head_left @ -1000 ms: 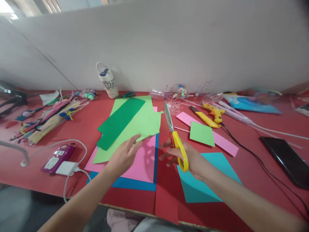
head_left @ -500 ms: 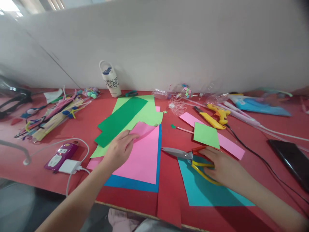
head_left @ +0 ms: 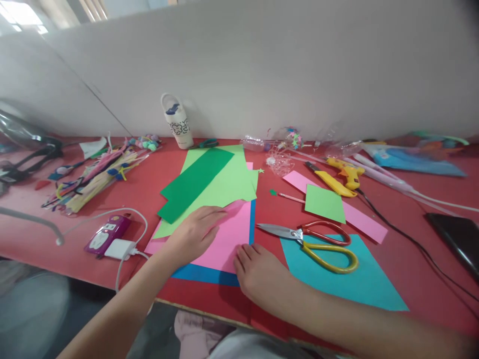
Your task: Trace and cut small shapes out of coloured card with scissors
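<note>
My left hand (head_left: 196, 232) is closed on the pink paper (head_left: 230, 237) near its upper edge, where a strip curls up beside the fingertips. At the sheet's lower right edge, my right hand (head_left: 260, 274) has its fingers bent together on the paper; the thumb is hidden. Under the pink paper lies a blue sheet (head_left: 209, 274). Scissors (head_left: 299, 235) with one red and one yellow handle rest with blades parted, partly over a teal sheet (head_left: 374, 279). Light green paper (head_left: 239, 179) and a dark green piece (head_left: 198, 182) lie beyond my left hand.
A bottle (head_left: 178, 124) stands by the wall. Pipe cleaners (head_left: 101, 182) and a purple power bank (head_left: 107, 234) with a white plug lie left. Rightward are a green square (head_left: 325, 203), a yellow cutter (head_left: 335, 183), a glue gun (head_left: 350, 174) and a black phone (head_left: 458, 244).
My right hand has let go of the scissors and moved left to the pink paper. The scissors now lie on the table. My left hand stays at the pink paper's upper edge.
</note>
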Demonstrator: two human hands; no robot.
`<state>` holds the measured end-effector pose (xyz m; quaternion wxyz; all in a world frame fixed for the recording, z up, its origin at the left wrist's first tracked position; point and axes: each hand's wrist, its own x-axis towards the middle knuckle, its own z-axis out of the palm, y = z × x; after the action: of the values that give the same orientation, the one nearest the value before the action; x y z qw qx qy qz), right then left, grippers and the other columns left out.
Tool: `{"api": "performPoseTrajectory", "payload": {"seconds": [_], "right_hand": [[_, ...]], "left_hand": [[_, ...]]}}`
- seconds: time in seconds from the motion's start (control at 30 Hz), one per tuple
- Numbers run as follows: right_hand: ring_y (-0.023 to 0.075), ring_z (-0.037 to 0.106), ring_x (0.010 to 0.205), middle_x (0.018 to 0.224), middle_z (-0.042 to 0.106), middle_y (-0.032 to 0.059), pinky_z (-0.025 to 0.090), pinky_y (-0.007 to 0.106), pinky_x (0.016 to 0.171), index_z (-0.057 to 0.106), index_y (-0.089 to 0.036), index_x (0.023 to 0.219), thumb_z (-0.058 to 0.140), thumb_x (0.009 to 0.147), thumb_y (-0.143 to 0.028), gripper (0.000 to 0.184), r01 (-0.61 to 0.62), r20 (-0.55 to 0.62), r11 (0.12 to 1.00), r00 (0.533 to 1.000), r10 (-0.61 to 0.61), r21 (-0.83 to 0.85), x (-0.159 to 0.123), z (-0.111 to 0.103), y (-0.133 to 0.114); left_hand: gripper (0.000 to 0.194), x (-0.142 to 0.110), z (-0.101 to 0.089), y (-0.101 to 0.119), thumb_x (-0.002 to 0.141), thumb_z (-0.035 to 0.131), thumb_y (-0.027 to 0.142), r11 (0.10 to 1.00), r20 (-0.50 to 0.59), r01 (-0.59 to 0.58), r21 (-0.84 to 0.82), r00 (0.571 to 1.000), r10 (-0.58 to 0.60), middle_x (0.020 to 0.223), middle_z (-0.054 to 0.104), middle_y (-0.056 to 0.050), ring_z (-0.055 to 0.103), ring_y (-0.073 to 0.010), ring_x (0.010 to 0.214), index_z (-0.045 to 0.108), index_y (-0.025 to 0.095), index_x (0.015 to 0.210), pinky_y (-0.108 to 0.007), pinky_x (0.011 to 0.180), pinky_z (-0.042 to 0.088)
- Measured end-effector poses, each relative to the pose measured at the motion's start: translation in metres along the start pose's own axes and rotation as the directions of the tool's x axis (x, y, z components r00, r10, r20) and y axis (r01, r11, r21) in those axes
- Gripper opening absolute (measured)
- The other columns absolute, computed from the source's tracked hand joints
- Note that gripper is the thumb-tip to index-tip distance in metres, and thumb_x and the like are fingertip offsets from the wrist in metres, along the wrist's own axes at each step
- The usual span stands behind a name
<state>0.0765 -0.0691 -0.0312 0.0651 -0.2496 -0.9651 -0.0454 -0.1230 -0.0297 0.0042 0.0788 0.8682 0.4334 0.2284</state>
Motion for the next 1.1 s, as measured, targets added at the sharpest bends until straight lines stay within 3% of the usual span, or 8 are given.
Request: {"api": "performPoseTrajectory", "payload": {"seconds": [0.13,0.3,0.4,0.5,0.57,0.67,0.87,1.1], "right_hand": [[0.0205,0.058,0.056,0.064,0.065,0.0074,0.035,0.030,0.046,0.063,-0.013,0.075,0.056,0.076,-0.001,0.014,-0.006,-0.033,1.000,0.999,0.005,-0.014,0.010,-0.019,0.020],[0.0220,0.060,0.075,0.082,0.066,0.0103,0.038,0.030,0.056,0.060,-0.013,0.083,0.042,0.093,-0.009,0.021,-0.220,-0.217,0.974,0.954,0.205,-0.048,0.030,-0.063,0.059],[0.0206,0.059,0.079,0.089,0.066,0.0098,0.042,0.031,0.064,0.062,-0.015,0.085,0.038,0.096,-0.018,0.026,-0.133,-0.324,0.991,0.937,0.131,0.014,0.029,-0.063,0.054],[0.0260,0.059,0.081,0.091,0.067,0.0128,0.044,0.036,0.064,0.063,-0.012,0.097,0.052,0.089,-0.028,0.021,-0.023,-0.006,0.997,1.000,0.024,0.068,0.020,-0.037,0.034],[0.0306,0.060,0.089,0.107,0.065,0.0218,0.045,0.042,0.073,0.062,-0.004,0.106,0.057,0.084,-0.020,0.027,-0.014,0.066,0.998,0.998,0.010,0.065,0.014,-0.016,0.024],[0.0291,0.062,0.087,0.102,0.067,0.0229,0.044,0.037,0.067,0.064,-0.001,0.103,0.050,0.082,-0.002,0.025,-0.021,0.139,0.996,0.990,0.008,0.087,0.010,0.000,0.021],[0.0214,0.064,0.068,0.079,0.071,0.0100,0.035,0.028,0.054,0.067,-0.014,0.085,0.052,0.088,-0.021,0.018,-0.260,0.216,0.940,0.953,0.212,0.223,0.019,-0.021,0.040],[0.0144,0.059,0.049,0.053,0.065,0.0008,0.030,0.023,0.045,0.062,-0.019,0.058,0.054,0.082,-0.024,0.026,-0.515,0.332,0.730,0.855,0.399,0.450,0.014,-0.034,0.074]], "left_hand": [[0.041,-0.007,-0.017,-0.003,0.087,0.054,0.028,0.999,0.063,0.039,0.009,0.997,-0.039,0.127,0.060,-0.012,0.054,-0.0239,0.118,0.053,0.018,0.127,-0.040,0.099,0.045],[0.029,0.000,-0.021,-0.009,0.087,0.051,0.027,0.998,0.013,0.047,0.040,0.999,-0.048,0.113,0.068,-0.010,0.062,-0.0224,0.105,0.063,0.017,0.112,-0.037,0.092,0.048],[0.026,0.010,-0.025,-0.015,0.088,0.043,0.018,0.990,-0.103,0.126,0.055,0.987,-0.120,0.101,0.070,-0.010,0.064,-0.0215,0.096,0.066,0.014,0.100,-0.035,0.087,0.049],[0.019,0.018,-0.035,-0.020,0.087,0.047,0.021,0.974,-0.199,0.222,0.053,0.958,-0.208,0.092,0.068,-0.009,0.063,-0.0221,0.089,0.065,0.014,0.090,-0.034,0.081,0.049],[0.016,0.020,-0.040,-0.020,0.086,0.049,0.022,0.968,-0.214,0.247,0.039,0.949,-0.234,0.085,0.067,-0.006,0.063,-0.0208,0.084,0.063,0.015,0.083,-0.032,0.076,0.049],[0.017,0.018,-0.041,-0.018,0.086,0.048,0.024,0.971,-0.200,0.240,0.010,0.952,-0.233,0.086,0.067,-0.006,0.062,-0.0208,0.085,0.063,0.017,0.082,-0.032,0.077,0.048],[0.025,0.005,-0.028,-0.013,0.090,0.039,0.028,0.978,-0.088,0.184,-0.093,0.977,-0.193,0.096,0.070,-0.005,0.063,-0.0189,0.095,0.063,0.021,0.087,-0.031,0.086,0.046],[0.026,-0.001,-0.014,-0.023,0.084,0.046,0.017,0.932,-0.170,0.321,-0.170,0.922,-0.349,0.085,0.060,-0.001,0.058,-0.0148,0.079,0.046,0.021,0.110,-0.031,0.076,0.047]]}}
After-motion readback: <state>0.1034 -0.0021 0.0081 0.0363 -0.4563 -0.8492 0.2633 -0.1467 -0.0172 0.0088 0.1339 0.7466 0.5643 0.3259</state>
